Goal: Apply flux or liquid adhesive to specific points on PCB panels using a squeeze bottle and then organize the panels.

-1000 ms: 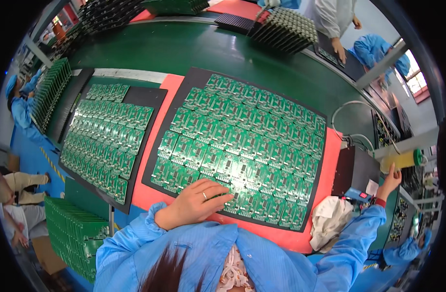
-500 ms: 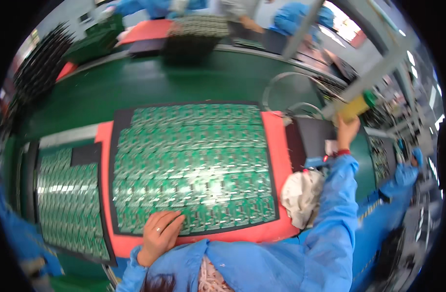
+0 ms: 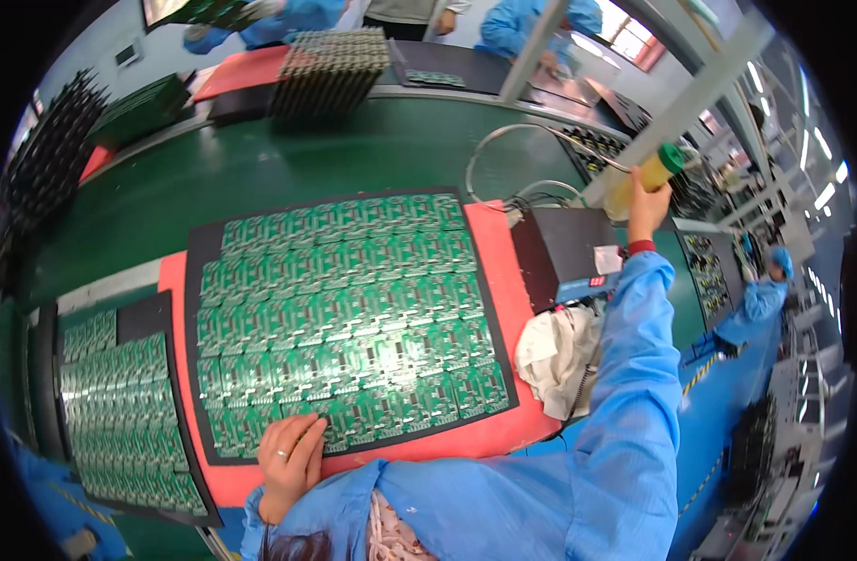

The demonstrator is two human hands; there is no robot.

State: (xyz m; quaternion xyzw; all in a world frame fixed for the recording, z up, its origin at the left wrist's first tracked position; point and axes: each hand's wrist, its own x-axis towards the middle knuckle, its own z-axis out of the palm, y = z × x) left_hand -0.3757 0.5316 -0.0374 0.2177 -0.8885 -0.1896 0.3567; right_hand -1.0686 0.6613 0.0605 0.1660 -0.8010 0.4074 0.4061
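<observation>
My right hand, arm stretched far out, is wrapped round a yellow bottle with a green cap. It tilts to the right beyond a black box. My left hand rests at the near edge of a black-bordered sheet covered with rows of green circuit boards. Its fingers lie close together and slightly bent on the nearest row, with nothing visibly gripped; the thumb is mostly hidden. Under the sheet spreads a red mat.
A second sheet of circuit boards lies at left. Right of the mat is a crumpled white cloth. A pale cable loops before a slanting metal post. Board stacks and co-workers are across the green bench.
The whole view has shifted and become sharper. My right hand has moved slightly farther away with the bottle, which leans less to the right. My left hand stays at the sheet's near edge.
</observation>
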